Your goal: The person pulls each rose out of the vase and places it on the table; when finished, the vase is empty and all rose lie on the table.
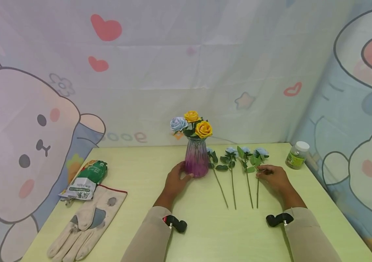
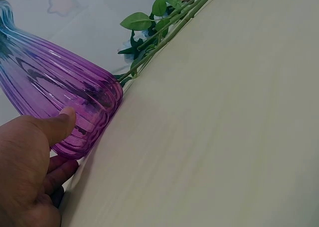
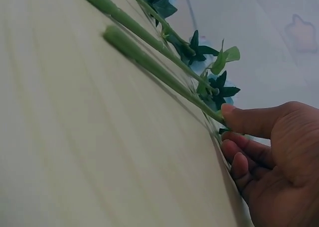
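A ribbed glass vase (image 1: 197, 156), blue above and purple below, stands upright with two yellow roses (image 1: 203, 129) and a light blue rose (image 1: 178, 124) in it. My left hand (image 1: 175, 180) holds its base from the left, the thumb lying on the purple glass (image 2: 75, 107). To the right of the vase, several blue artificial roses (image 1: 231, 152) lie side by side, stems toward me. My right hand (image 1: 274, 176) pinches the stem of the rightmost blue rose (image 1: 261, 152) just below its leaves. In the right wrist view this green stem (image 3: 159, 75) runs along the tabletop.
At the left lie a green and white packet (image 1: 86, 182) and a pale work glove (image 1: 91, 218) with grey patches. A white-lidded jar (image 1: 297, 156) stands near the table's right edge. A printed cloth backdrop (image 1: 159, 72) hangs behind the table.
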A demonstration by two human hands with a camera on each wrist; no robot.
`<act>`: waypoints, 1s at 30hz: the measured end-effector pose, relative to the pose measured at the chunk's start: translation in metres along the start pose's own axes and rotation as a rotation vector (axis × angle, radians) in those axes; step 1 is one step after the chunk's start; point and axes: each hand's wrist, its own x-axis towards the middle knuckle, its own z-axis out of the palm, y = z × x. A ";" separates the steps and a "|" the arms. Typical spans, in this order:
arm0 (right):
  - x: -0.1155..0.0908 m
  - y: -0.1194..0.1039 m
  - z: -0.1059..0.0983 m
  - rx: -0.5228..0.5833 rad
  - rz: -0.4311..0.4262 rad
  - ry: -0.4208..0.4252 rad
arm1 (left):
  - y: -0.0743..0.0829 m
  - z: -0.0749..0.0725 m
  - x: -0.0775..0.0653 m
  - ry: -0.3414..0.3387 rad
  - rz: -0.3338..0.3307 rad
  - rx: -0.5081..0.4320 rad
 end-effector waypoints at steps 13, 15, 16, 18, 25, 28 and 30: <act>-0.001 -0.015 -0.013 0.017 -0.019 0.044 | -0.001 0.000 0.000 0.001 0.015 -0.002; -0.001 -0.020 -0.012 0.011 -0.040 0.068 | -0.001 0.000 0.000 0.002 0.014 0.001; 0.000 -0.023 -0.012 0.005 -0.050 0.079 | -0.001 0.000 0.000 0.002 0.012 0.000; 0.000 -0.031 -0.010 -0.001 -0.069 0.091 | -0.001 0.000 0.000 0.001 0.012 -0.006; 0.003 -0.056 -0.003 0.003 -0.125 0.087 | -0.001 0.001 0.000 -0.003 0.005 -0.004; 0.006 -0.067 0.000 0.027 -0.152 0.084 | -0.001 0.001 0.000 -0.001 0.001 -0.007; 0.007 -0.074 0.003 0.049 -0.165 0.083 | -0.001 0.000 0.000 -0.002 -0.002 -0.009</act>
